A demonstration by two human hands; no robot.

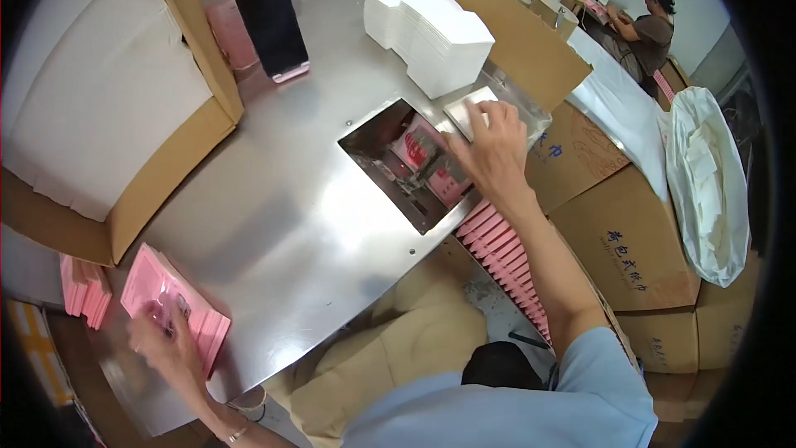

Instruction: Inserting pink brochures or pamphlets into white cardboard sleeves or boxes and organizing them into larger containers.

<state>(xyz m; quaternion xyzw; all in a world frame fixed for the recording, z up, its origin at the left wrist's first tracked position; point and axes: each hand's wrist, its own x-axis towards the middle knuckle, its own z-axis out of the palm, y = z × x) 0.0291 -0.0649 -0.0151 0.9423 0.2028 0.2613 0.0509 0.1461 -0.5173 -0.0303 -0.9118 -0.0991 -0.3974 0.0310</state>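
Note:
At the lower left, my left hand [170, 340] is over a stack of flat pink packets [211, 328]; its fingers are smeared by motion, and I cannot tell if they grip one. My right hand [495, 145] is closed, fingers bent, at a small white stack of folded tissues [461, 113] by the right edge of a square opening in the metal table. Inside the opening [383, 170], pink printed packets [412, 149] lie among metal parts. Behind my right hand stands a larger pile of white folded tissues [439, 29].
A phone [272, 29] stands on a holder at the back of the metal table [274, 199], near a pink bottle [232, 21]. An open carton [133, 199] of white sheets is at left. Pink packets [506, 261] fill a box below right, beside cartons [626, 236]. Another person [651, 29] sits far right.

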